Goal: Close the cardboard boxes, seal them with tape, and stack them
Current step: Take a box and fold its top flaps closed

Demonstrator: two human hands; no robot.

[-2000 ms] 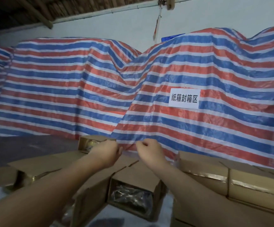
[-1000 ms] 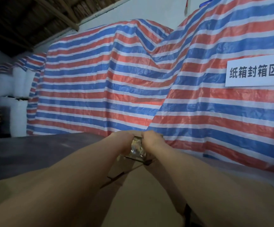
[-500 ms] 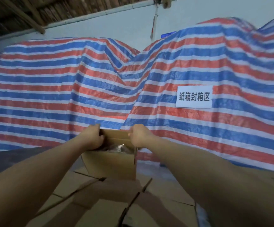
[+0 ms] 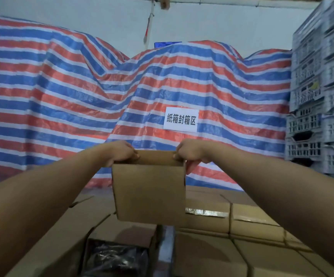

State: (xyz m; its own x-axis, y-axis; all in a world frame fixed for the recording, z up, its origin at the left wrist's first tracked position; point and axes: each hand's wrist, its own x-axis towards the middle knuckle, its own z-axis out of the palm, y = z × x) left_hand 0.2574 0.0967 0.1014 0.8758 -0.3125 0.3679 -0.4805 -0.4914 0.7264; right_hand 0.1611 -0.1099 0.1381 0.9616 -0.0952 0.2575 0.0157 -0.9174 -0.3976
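Centre of frame: the left hand (image 4: pixel 122 152) and right hand (image 4: pixel 190 152) grip the top corners of a cardboard box (image 4: pixel 149 191), fingers curled over its rim. Lower frame: more boxes (image 4: pixel 208 254); behind, a striped tarpaulin (image 4: pixel 62 86).

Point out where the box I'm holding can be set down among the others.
Held box, gripped by left hand and right hand. Free: flat closed tops of sealed boxes lower right. Crowded: open box lower left, dark contents exposed; narrow gap between them.
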